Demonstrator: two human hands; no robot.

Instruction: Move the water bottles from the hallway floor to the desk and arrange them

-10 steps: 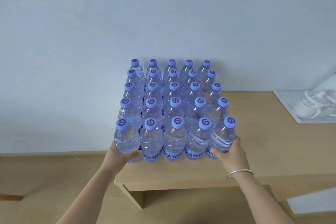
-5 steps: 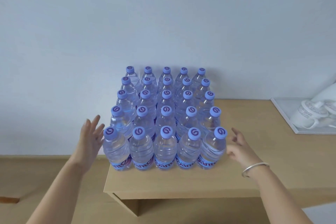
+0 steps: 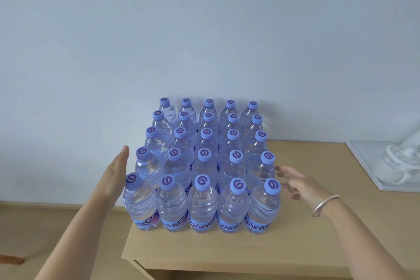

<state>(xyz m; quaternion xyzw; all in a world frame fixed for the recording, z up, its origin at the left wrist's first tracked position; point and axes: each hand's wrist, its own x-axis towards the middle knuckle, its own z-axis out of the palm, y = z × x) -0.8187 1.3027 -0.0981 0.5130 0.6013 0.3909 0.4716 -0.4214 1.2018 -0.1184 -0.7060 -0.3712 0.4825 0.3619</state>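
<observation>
On desk (image 3: 295, 245), bottles (image 3: 204, 166) upright btwn flat left hand (image 3: 114, 175), right hand (image 3: 300, 183).

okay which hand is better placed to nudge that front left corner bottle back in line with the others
Left. The left hand is flat and open right beside the front-left corner bottle, which sits slightly out of line. The right hand is across the block, by the right-side bottles.

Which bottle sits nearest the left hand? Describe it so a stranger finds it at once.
Start at the wooden desk against the pale wall, where the block of water bottles stands. Go to the front row and take its leftmost bottle. It alone stands at the desk's front left corner, beside the flat left hand.
</observation>
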